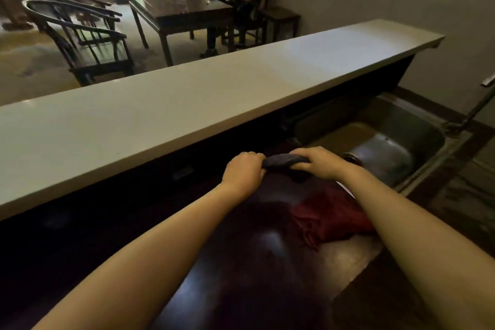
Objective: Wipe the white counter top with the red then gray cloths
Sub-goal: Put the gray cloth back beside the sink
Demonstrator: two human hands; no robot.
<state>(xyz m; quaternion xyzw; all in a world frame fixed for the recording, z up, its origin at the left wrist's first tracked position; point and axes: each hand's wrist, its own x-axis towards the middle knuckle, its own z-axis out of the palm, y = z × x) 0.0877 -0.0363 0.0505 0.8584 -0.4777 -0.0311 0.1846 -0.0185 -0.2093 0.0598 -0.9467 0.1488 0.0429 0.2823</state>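
The red cloth (pixel 329 218) lies crumpled on the dark lower surface (pixel 241 262). Just beyond, left hand (pixel 245 171) and right hand (pixel 320 163) are both closed around the bunched gray cloth (pixel 284 161). Farther off, the white table (pixel 187 104) is bare; if wiped while bunched, the cloth may miss strips

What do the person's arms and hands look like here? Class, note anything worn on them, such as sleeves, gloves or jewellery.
Both forearms are bare for their whole visible length, with no sleeve in view. The left hand and the right hand wear no gloves. No watch, bracelet or ring is visible on either wrist or on the fingers that show.
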